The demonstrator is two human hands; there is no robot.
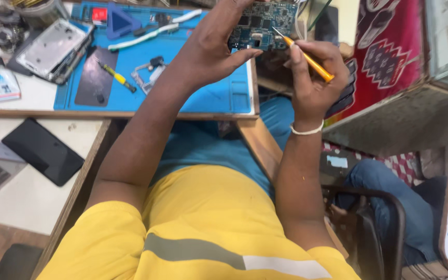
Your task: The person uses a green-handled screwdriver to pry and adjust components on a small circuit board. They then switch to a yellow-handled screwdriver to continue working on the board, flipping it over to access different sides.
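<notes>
Head view: two hands, left (pixel 211 49) gripping one circuit board (pixel 263 23), right (pixel 315 78) pinching one orange screwdriver (pixel 307 58).

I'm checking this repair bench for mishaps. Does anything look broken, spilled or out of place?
Nothing looks spilled or broken. The left hand holds a bare circuit board while the right hand works an orange screwdriver on it. An opened tablet shell overhangs the blue mat.

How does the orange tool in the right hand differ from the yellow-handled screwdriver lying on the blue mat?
The orange tool is gripped in the right hand, its tip against the circuit board; the yellow-handled screwdriver lies untouched on the blue mat. The first looks plain orange, the second yellow with a dark end. Both are slim hand tools.
</notes>
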